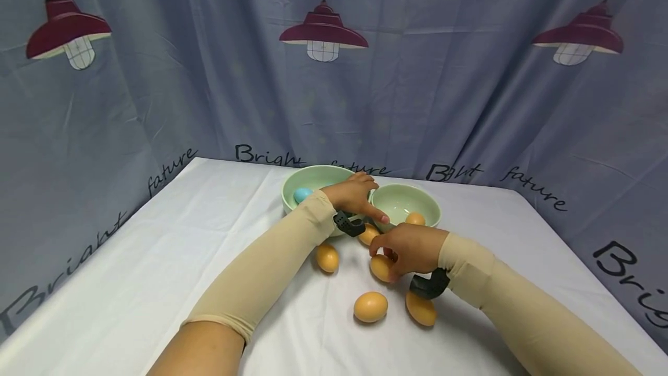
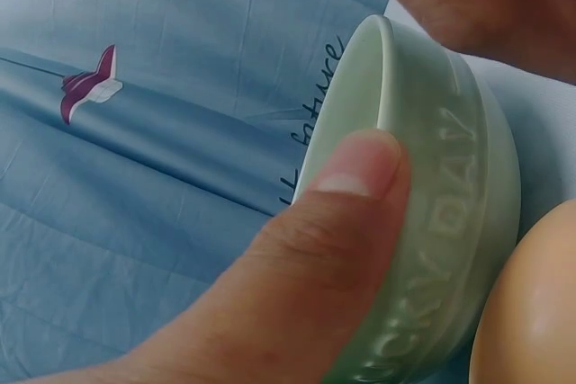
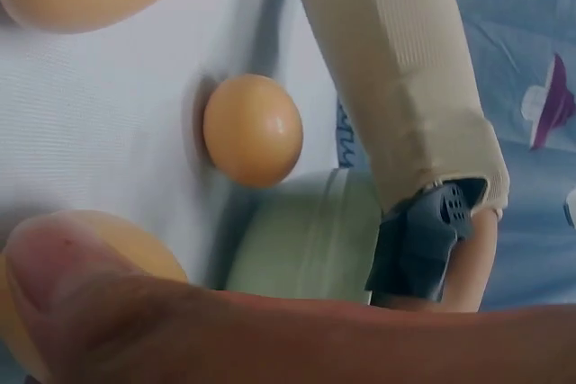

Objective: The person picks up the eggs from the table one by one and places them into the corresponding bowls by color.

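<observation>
My left hand point(image 1: 354, 195) holds the smaller green bowl point(image 1: 404, 197) by its near left side. Its thumb point(image 2: 315, 213) lies along the outer wall with the tip at the rim; the other fingers are partly hidden. One orange-brown egg point(image 1: 415, 218) is inside that bowl. In front of it, my right hand point(image 1: 414, 247) pinches another egg point(image 1: 381, 268) low over the cloth, the thumb point(image 3: 67, 267) pressed on its shell. A further egg point(image 1: 369, 234) lies between the bowls, close to the left wrist.
Behind the left hand stands a larger green bowl point(image 1: 313, 176) with a blue egg point(image 1: 302, 194). Loose eggs lie on the white cloth point(image 1: 156, 266): one left point(image 1: 327, 258), one in front point(image 1: 370, 307), and one point(image 1: 420, 310) under the right wrist. A printed curtain point(image 1: 235, 74) hangs behind.
</observation>
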`<move>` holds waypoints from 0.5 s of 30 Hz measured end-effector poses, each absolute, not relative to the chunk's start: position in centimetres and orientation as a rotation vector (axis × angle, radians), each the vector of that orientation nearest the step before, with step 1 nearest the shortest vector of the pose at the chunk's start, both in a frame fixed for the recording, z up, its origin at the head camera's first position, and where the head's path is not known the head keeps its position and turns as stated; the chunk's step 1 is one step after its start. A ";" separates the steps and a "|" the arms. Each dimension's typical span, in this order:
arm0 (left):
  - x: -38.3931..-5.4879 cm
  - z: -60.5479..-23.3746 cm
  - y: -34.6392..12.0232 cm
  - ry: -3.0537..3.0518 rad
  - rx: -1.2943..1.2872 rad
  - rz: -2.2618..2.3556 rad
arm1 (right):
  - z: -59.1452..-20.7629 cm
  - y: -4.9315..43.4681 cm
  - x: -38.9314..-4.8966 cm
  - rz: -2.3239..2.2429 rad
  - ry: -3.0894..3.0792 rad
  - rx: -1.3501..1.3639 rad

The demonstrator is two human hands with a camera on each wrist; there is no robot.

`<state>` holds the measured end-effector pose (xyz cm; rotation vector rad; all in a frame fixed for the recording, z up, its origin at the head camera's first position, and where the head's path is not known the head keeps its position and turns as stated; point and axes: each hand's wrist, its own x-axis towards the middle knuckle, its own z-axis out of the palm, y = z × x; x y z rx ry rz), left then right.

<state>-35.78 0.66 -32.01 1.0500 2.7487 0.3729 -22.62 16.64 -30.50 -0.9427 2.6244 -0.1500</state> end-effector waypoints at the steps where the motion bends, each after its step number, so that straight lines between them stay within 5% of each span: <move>1: -35.8 -32.0 0.7 2.752 1.052 0.370 | -30.5 16.8 -22.7 -0.162 2.620 -0.961; 15: -36.2 -32.2 0.8 2.768 1.065 0.330 | -26.6 21.0 -24.1 -0.486 2.655 -1.122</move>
